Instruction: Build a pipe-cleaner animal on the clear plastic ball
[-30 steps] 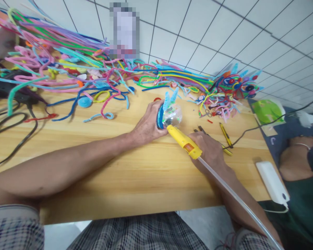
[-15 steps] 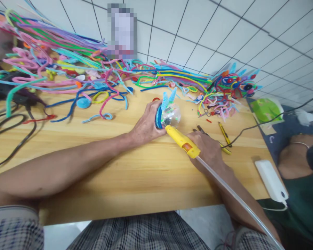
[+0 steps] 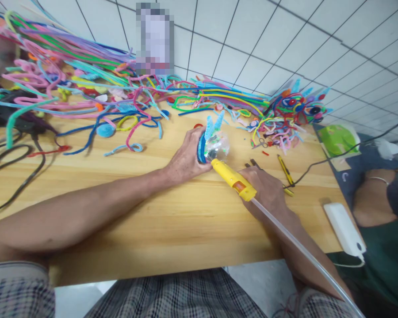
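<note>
My glue gun (image 3: 232,178) is yellow with an orange band; the ball (image 3: 215,148) is clear, ringed blue; worktop (image 3: 172,221) pale wood; my shorts (image 3: 172,296) grey plaid.

hands (image 3: 189,157) with glue gun (image 3: 234,180) at ornament (image 3: 215,143)

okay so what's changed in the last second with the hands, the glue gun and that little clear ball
Almost nothing. The left hand still grips the clear ball, and the right hand still holds the glue gun with its tip at the ball. The small upward shift looks like the camera moving. Nothing was picked up or let go; the pipe cleaners and the table stayed as they were.
</note>
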